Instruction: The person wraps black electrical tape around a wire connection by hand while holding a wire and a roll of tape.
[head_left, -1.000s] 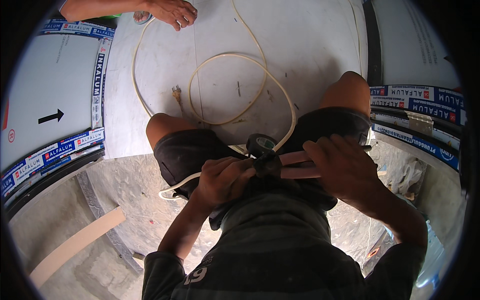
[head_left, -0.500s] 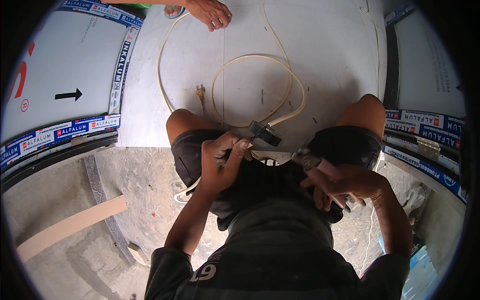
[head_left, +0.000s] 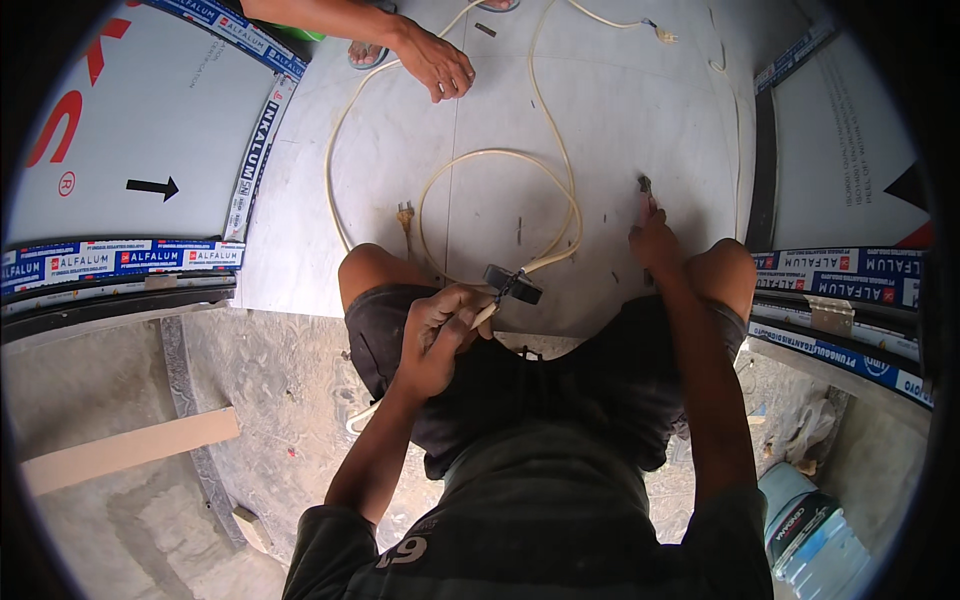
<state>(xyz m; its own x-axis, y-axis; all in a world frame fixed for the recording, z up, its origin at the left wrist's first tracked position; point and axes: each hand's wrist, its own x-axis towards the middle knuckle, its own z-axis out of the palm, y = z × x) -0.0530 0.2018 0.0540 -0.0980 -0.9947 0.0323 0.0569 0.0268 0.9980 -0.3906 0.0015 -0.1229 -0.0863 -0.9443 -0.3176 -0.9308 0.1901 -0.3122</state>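
Above dark shorts: left hand, pinched on cream cable; black tape roll just beyond. Over white panel: right hand, wrapped around pliers. At left: lettered blue-and-white strips; pale sheet, black arrow, red letters.

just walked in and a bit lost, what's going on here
A person's left hand holds a cream-coloured cable, with a round black tape roll beside that hand. The right hand holds dark-headed pliers with pinkish handles out over a white flat panel where a loop of cream cable lies. A co-worker's bare hand is beyond the loop.
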